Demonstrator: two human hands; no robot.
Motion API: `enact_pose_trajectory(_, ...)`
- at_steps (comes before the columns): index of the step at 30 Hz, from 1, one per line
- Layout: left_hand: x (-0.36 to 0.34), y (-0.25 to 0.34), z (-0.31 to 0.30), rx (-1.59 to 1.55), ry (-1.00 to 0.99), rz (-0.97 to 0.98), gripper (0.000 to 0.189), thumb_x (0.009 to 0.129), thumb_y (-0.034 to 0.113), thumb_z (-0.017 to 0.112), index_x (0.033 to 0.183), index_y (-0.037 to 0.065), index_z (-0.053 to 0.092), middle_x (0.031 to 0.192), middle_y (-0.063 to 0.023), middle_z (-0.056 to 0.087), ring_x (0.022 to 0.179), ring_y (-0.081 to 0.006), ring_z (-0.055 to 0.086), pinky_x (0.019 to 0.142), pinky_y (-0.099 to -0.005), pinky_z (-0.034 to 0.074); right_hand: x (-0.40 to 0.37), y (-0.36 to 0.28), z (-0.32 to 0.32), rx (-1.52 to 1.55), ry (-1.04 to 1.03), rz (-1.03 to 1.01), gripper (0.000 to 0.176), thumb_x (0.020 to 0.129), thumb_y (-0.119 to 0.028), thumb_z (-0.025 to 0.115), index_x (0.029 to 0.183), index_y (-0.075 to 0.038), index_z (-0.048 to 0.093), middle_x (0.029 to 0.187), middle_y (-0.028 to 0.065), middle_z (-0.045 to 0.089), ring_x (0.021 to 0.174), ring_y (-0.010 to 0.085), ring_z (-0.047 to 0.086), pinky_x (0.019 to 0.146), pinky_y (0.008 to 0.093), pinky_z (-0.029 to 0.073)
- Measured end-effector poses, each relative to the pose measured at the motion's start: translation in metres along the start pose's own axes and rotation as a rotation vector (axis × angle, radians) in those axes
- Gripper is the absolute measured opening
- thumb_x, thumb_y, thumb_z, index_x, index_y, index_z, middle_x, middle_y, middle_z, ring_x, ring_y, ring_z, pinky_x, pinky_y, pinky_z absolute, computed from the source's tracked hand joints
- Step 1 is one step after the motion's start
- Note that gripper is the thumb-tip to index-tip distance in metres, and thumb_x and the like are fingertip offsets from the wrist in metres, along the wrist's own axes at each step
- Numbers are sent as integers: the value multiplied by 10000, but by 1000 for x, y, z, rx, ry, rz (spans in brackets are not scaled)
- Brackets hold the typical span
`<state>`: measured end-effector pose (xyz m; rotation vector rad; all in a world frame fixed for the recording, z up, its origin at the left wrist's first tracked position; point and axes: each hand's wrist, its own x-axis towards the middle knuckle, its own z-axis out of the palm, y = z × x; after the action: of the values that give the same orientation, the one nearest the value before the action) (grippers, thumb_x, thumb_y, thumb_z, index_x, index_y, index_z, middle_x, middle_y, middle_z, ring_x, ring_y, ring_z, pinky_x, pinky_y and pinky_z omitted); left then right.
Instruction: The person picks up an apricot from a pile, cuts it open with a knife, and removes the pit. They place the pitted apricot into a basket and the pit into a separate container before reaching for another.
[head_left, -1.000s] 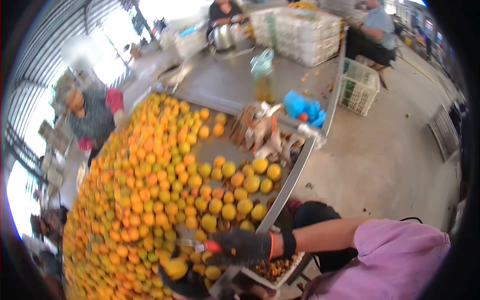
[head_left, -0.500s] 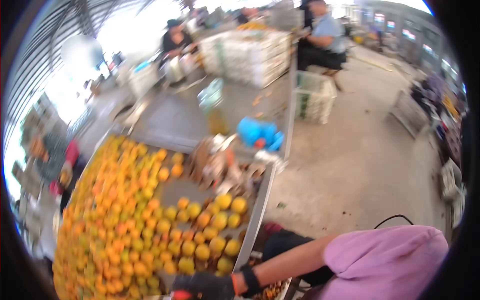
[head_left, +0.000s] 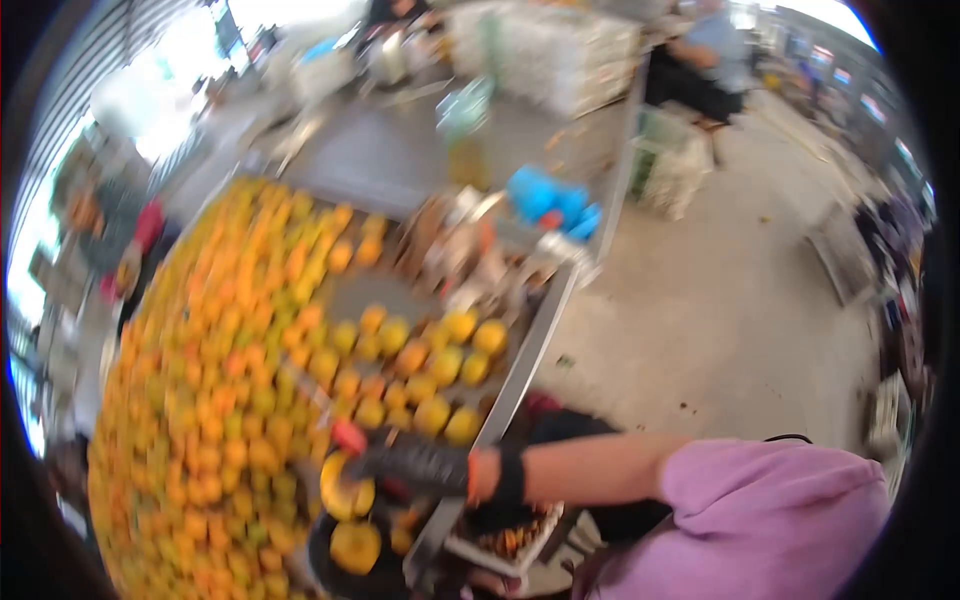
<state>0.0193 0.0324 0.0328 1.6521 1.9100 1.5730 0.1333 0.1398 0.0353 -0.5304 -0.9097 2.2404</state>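
Observation:
From the right, a pink-sleeved arm ends in my right hand [head_left: 415, 462], in a dark glove and closed on a red-handled tool [head_left: 348, 436]. A thin, blurred metal part of the tool points up and left over the fruit. Just under this hand is a yellow-orange fruit [head_left: 347, 487]. Lower down, my left hand [head_left: 322, 550], also dark-gloved and partly hidden, is curled round another yellow-orange fruit [head_left: 355, 547]. Many orange and yellow fruits [head_left: 220, 400] cover the metal table [head_left: 375, 298] beside both hands.
Crumpled brown and white scraps [head_left: 465, 255], a blue bag [head_left: 550, 200] and a plastic bottle [head_left: 465, 110] lie beyond the fruit. White crates [head_left: 545, 55] stand farther back. A small box [head_left: 510, 545] is by the table edge [head_left: 520, 375]. Other people sit at the back and left.
My right hand has moved up with the red-handled tool. My left hand and the two fruits near the hands have come into sight. The view has shifted, and the background sits higher.

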Motion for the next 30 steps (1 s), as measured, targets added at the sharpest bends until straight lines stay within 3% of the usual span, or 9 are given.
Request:
enact_pose_trajectory(1, 7, 4, 6, -374, 17, -271, 313, 695, 198, 733, 921, 9, 628, 851, -123, 632, 789, -230, 614, 685, -342, 501, 3, 10, -9, -48, -14, 31, 166, 775, -229, 602, 886, -107, 576, 659, -38, 515, 467, 52, 437, 420, 201, 340)
enact_pose_trajectory(3, 0, -18, -6, 259, 31, 24, 386, 656, 123, 762, 989, -10, 617, 856, -124, 646, 781, -223, 630, 700, -352, 498, 0, 2, -5, -197, -1, 32, 235, 768, -207, 637, 936, -52, 582, 669, -7, 563, 502, 53, 502, 432, 206, 384)
enact_pose_trajectory(10, 2, -44, -7, -34, -134, 39, 625, 794, -15, 598, 1351, 14, 317, 1099, -179, 566, 884, -241, 610, 738, -326, 523, 5, 12, -19, -732, -18, -153, 298, 778, -253, 680, 895, -11, 552, 633, 60, 532, 554, 125, 517, 491, 292, 393)
enact_pose_trajectory(11, 9, -29, -12, -373, -321, -428, 619, 768, -13, 633, 1323, 4, 359, 1145, -174, 556, 944, -263, 600, 800, -334, 506, 8, 14, -21, -874, -36, -267, 305, 772, -253, 687, 863, -3, 539, 625, 105, 526, 559, 182, 538, 510, 333, 399)
enact_pose_trajectory(14, 0, -31, 0, -230, -238, -182, 644, 712, 16, 703, 1282, -13, 406, 1127, -166, 576, 959, -263, 603, 823, -334, 496, 11, 20, -21, -1175, -42, -475, 341, 760, -258, 717, 899, 2, 545, 682, 134, 551, 609, 263, 568, 542, 347, 411)
enact_pose_trajectory(15, 5, -14, 0, -368, -222, -486, 658, 650, 37, 757, 1225, -40, 448, 1100, -153, 593, 949, -243, 607, 816, -333, 499, 11, 22, -21, -1169, -44, -468, 341, 760, -258, 717, 899, 2, 545, 682, 134, 551, 609, 263, 568, 542, 347, 411)
enact_pose_trajectory(18, 0, -36, 4, 142, -128, 7, 661, 628, 42, 773, 1203, -43, 460, 1080, -137, 602, 910, -231, 613, 804, -330, 502, 15, 24, -16, -1091, 189, -541, 285, 778, -232, 707, 853, -9, 546, 643, 131, 549, 555, 255, 552, 514, 344, 405)
enact_pose_trajectory(23, -4, -40, 16, -408, -52, -341, 573, 722, 27, 701, 1228, -35, 439, 1012, -136, 611, 853, -207, 628, 755, -324, 530, 1, -13, -5, -496, 145, -52, 158, 857, -126, 627, 963, -11, 600, 747, -14, 613, 681, 63, 566, 594, 233, 462)
enact_pose_trajectory(30, -4, -33, 8, -341, -69, -361, 474, 817, 41, 597, 1248, -27, 411, 1132, -190, 556, 930, -243, 617, 765, -343, 533, -11, -14, -14, -440, 233, -453, 167, 863, -189, 629, 896, -26, 639, 637, 1, 604, 512, 65, 549, 470, 226, 417)
